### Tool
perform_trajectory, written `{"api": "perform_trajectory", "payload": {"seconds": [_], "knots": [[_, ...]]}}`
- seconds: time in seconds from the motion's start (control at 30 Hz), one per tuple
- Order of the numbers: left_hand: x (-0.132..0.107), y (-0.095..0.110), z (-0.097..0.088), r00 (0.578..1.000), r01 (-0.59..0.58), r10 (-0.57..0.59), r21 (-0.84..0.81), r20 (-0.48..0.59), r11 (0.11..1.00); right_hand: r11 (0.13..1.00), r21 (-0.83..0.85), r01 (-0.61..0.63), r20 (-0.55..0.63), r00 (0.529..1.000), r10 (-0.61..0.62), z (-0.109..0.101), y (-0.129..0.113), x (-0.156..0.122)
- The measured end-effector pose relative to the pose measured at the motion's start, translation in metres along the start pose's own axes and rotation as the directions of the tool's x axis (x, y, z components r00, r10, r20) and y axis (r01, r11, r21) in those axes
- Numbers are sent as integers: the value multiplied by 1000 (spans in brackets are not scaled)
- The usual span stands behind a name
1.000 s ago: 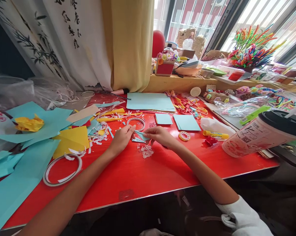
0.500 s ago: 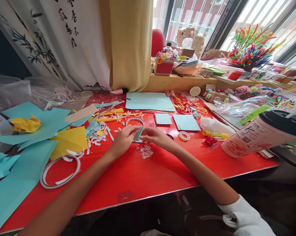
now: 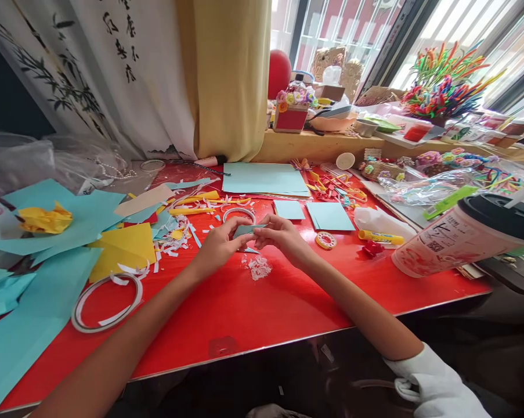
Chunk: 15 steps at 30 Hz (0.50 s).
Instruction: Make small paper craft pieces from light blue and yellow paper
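Observation:
A small folded light-blue paper piece (image 3: 248,230) is lifted just above the red table (image 3: 262,313), pinched from both sides. My left hand (image 3: 220,244) closes on its left end and my right hand (image 3: 279,234) on its right end, fingertips nearly meeting. Under them lies a thin blue scrap (image 3: 252,251) and a clump of white-pink shreds (image 3: 259,267). A tape ring (image 3: 239,213) lies just beyond the hands.
Blue sheets (image 3: 265,178) and smaller blue squares (image 3: 329,215) lie farther back. Yellow paper (image 3: 123,247), a large tape ring (image 3: 106,302) and blue scraps fill the left. A glue stick (image 3: 380,237) and a lidded cup (image 3: 466,235) sit on the right, near the table's edge.
The blue paper lay on the table under my fingers; both hands have lifted it and closed in, folding it narrower between the fingertips.

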<state>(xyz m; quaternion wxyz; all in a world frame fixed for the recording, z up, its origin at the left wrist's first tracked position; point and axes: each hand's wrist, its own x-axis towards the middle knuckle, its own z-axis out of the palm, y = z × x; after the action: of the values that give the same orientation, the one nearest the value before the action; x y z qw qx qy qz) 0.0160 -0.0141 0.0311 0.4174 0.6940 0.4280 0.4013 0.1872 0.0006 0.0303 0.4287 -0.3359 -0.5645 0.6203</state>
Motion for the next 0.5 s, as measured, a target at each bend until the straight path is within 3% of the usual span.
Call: {"api": "perform_trajectory", "payload": {"seconds": [0.2, 0.3, 0.5], "knots": [[4, 1, -7, 997, 62, -71, -192, -43, 979, 999, -33, 31, -2, 1000, -32, 1, -1, -1], [5, 0, -9, 990, 132, -139, -265, -6, 955, 998, -32, 47, -13, 999, -48, -1, -1, -1], [2, 0, -6, 979, 202, -189, -377, 73, 904, 995, 63, -79, -59, 995, 83, -4, -2, -1]]}}
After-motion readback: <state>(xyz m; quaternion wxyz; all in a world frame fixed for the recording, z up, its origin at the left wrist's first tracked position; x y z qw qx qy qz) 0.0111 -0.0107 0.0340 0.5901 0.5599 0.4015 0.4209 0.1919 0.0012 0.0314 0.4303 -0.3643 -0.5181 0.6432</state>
